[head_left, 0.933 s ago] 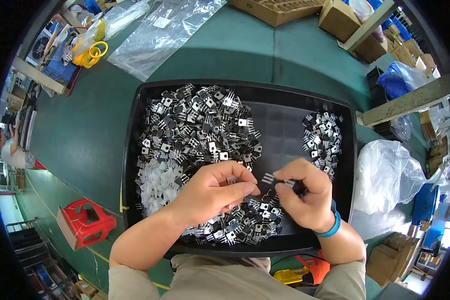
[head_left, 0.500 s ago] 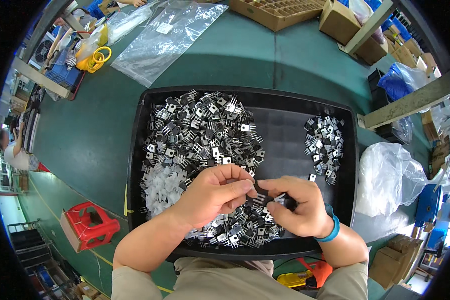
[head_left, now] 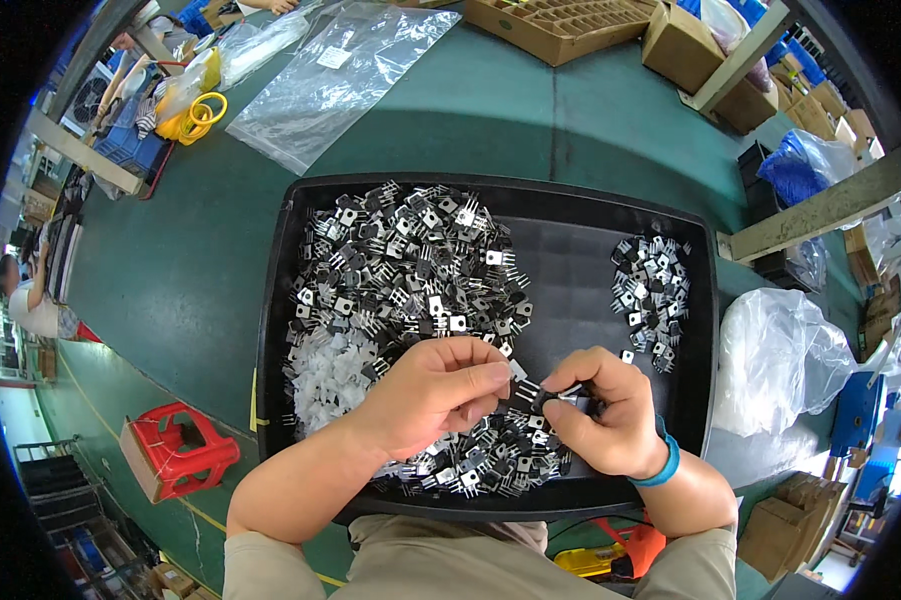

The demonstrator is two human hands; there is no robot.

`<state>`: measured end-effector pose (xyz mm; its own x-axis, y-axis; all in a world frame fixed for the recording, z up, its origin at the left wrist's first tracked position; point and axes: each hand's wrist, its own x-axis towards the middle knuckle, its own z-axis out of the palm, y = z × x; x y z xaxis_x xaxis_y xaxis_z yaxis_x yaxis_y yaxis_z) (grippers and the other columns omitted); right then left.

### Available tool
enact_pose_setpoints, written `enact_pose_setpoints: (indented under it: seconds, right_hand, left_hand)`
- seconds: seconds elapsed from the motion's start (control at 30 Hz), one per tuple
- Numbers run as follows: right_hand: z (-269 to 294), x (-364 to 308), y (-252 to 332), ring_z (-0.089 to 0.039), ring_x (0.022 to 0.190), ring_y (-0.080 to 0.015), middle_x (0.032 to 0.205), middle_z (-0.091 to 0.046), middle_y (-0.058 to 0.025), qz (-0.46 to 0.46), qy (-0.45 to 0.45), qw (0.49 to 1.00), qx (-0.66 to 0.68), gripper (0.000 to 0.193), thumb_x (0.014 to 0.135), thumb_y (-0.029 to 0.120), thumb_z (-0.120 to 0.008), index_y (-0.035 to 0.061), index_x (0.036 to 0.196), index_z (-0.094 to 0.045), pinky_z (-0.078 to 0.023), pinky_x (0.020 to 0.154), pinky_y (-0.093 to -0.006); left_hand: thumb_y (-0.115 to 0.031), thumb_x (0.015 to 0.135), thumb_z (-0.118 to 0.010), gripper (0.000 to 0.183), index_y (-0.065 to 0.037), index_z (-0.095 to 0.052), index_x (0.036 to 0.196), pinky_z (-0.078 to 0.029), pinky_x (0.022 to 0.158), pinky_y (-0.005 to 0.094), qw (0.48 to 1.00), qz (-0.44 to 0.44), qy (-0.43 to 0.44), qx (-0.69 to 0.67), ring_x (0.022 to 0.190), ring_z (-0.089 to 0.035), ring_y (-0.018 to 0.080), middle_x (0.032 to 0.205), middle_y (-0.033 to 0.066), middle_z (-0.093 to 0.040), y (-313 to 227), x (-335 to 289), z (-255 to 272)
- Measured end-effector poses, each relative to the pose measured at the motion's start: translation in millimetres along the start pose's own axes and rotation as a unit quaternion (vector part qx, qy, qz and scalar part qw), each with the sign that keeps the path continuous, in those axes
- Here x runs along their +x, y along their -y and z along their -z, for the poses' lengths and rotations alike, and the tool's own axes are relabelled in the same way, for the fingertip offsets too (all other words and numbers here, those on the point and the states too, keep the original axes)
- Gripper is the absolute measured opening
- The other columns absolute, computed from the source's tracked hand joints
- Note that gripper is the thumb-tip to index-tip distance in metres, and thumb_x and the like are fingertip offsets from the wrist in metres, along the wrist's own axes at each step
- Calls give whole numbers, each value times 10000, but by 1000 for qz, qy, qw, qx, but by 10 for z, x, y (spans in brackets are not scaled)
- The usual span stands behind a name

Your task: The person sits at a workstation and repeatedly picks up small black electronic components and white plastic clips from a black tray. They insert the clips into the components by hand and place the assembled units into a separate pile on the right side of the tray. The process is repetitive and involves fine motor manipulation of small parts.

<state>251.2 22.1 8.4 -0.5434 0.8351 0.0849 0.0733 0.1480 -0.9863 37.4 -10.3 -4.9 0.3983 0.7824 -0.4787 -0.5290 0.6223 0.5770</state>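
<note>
Both my hands meet over the front part of a black tray. My left hand is closed in a pinch, and a small whitish piece shows at its fingertips. My right hand, with a teal wristband, pinches a black transistor whose metal legs point toward the left hand. Other parts seem tucked under its curled fingers, partly hidden. A large heap of transistors covers the tray's left half. Beside my left forearm lies a pile of small translucent white pieces. A smaller group of transistors lies at the right.
The tray rests on a green tabletop. A clear plastic bag and a divided cardboard box lie beyond it. White plastic bags sit right of the tray. A red stool stands on the floor at left.
My right index finger has drawn back and closed with the thumb on a transistor, its legs now turned toward the left hand. A whitish piece now shows at my left fingertips.
</note>
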Motion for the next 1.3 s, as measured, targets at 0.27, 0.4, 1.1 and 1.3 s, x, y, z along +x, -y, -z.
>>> enact_pose_setpoints:
  seconds: [0.27,0.4,1.1,1.3]
  right_hand:
    - [14,7,-27,-629,698,-169,783,-642,-101,77,-59,995,-36,173,707,-74,-649,-12,863,-610,-473,636,-271]
    - [1,15,-28,-625,700,-169,784,-641,-105,67,-25,997,-31,164,713,-71,-644,-13,862,-608,-472,638,-270]
    - [17,-27,-2,-593,773,-111,840,-646,-74,-21,-3,999,39,126,766,-40,-632,-9,886,-609,-455,697,-244]
    - [28,-13,34,-590,761,-113,821,-645,-73,-48,27,998,44,118,773,-31,-631,-12,888,-611,-457,692,-247]
  left_hand:
    - [-61,902,-557,53,-13,-569,919,-269,432,185,1000,11,21,18,561,-427,36,710,12,-529,-12,-13,1]
    - [-75,905,-553,82,-5,-574,944,-246,424,179,999,1,29,39,561,-429,60,736,34,-536,11,-25,8]
    - [-72,899,-577,79,-10,-589,947,-273,449,188,997,6,25,69,562,-436,48,712,20,-539,12,-35,28]
    - [-65,894,-574,58,-17,-589,923,-276,446,182,996,9,26,83,560,-439,41,717,17,-547,7,-33,21]
